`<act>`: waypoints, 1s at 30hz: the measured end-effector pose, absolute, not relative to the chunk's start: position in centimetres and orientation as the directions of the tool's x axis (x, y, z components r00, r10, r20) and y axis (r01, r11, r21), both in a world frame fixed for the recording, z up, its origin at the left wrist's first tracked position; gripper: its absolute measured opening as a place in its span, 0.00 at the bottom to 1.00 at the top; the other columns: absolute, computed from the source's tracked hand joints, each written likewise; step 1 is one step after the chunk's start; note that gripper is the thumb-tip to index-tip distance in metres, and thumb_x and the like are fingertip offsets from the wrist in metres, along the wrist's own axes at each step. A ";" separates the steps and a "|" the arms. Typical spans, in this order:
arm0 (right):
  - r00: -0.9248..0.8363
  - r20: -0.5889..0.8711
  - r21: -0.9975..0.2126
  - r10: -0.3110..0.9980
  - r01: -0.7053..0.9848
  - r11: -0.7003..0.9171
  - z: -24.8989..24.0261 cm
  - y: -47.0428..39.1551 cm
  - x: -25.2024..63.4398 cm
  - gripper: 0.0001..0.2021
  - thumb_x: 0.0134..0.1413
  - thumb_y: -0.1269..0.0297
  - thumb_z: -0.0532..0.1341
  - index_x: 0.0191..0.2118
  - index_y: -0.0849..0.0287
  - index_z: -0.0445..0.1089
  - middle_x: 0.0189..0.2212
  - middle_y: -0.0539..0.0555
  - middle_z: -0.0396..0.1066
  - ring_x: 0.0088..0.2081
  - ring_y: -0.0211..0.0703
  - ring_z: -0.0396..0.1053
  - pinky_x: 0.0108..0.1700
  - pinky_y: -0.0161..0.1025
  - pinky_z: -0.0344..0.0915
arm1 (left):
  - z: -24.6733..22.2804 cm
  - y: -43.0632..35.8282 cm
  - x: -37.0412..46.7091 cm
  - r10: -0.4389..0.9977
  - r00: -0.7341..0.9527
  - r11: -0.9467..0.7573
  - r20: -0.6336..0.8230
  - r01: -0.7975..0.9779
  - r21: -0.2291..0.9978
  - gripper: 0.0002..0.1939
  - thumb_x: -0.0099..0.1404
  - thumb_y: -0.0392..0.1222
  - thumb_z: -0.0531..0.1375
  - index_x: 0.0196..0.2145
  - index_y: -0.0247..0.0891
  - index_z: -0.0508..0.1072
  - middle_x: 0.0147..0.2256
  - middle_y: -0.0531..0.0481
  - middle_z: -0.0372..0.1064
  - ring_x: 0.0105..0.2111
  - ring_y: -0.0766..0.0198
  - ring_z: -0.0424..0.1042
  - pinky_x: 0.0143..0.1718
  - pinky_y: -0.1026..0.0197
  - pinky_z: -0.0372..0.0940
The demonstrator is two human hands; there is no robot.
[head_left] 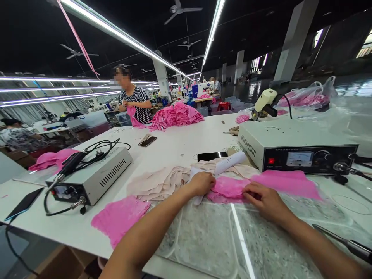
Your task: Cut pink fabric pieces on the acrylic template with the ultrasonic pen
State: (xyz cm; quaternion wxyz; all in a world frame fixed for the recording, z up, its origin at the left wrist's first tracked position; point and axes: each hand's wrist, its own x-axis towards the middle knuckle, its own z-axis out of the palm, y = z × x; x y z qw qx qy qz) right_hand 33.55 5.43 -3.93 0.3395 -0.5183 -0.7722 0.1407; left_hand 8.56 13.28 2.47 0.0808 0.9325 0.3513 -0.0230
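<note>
1. The stacked bright-pink thin fabric piece (231, 188) lies directly between the two hands, its near edge over the grey marbled, glossy flat board (205, 238).
2. From that fabric, the left hand (205, 183) is at nine o'clock, fingers bent and touching its left edge; whether they pinch it I cannot tell.
3. The right hand (264, 198) is at three o'clock, thumb and forefinger pinching the fabric's right edge, other fingers curled.
4. At twelve o'clock, just beside the fabric, rests a white rolled tube with small dark dots (231, 162); a black flat phone (212, 156) is at eleven.
5. Layered pale-beige cloth (157, 182) spreads towards nine o'clock, past the left hand.
6. A flat bright-pink fabric sheet (290, 184) lies at three o'clock, beyond the right hand.
7. A pale-grey metal box with a dial meter (299, 135) stands at two o'clock.
8. A dark-handled metal hand tool (359, 248) points inward from four o'clock.
</note>
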 end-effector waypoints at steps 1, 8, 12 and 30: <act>-0.230 0.382 -0.567 0.895 0.707 0.423 -3.8 5.3 33.5 0.16 0.65 0.54 0.55 0.33 0.61 0.69 0.32 0.52 0.69 0.32 0.39 0.67 0.35 0.38 0.66 | 2.6 13.2 8.6 0.643 0.758 -0.746 -0.110 0.652 0.136 0.16 0.70 0.46 0.58 0.52 0.36 0.68 0.50 0.44 0.67 0.46 0.58 0.71 0.46 0.51 0.70; -0.277 0.395 -0.497 0.876 0.738 0.457 -2.4 4.5 32.2 0.12 0.57 0.59 0.53 0.35 0.55 0.73 0.46 0.56 0.70 0.45 0.48 0.69 0.43 0.43 0.67 | 3.0 12.7 8.4 0.614 0.780 -0.765 -0.118 0.625 0.154 0.15 0.70 0.45 0.58 0.52 0.37 0.69 0.51 0.44 0.67 0.46 0.58 0.71 0.47 0.50 0.69; -0.340 0.360 -0.448 0.869 0.754 0.481 -1.4 3.5 32.1 0.11 0.54 0.61 0.52 0.28 0.55 0.70 0.32 0.53 0.72 0.32 0.43 0.69 0.32 0.38 0.65 | 3.1 12.6 8.3 0.627 0.772 -0.752 -0.106 0.635 0.176 0.15 0.70 0.45 0.58 0.52 0.36 0.69 0.50 0.44 0.67 0.46 0.58 0.71 0.46 0.51 0.70; -0.251 0.480 -0.141 0.841 0.924 0.356 -2.6 5.3 30.3 0.12 0.64 0.56 0.60 0.37 0.61 0.69 0.38 0.53 0.68 0.39 0.41 0.68 0.42 0.43 0.68 | 4.9 12.2 8.2 0.633 0.768 -0.768 0.098 0.606 0.208 0.16 0.70 0.46 0.58 0.52 0.36 0.68 0.50 0.44 0.67 0.46 0.58 0.71 0.46 0.50 0.70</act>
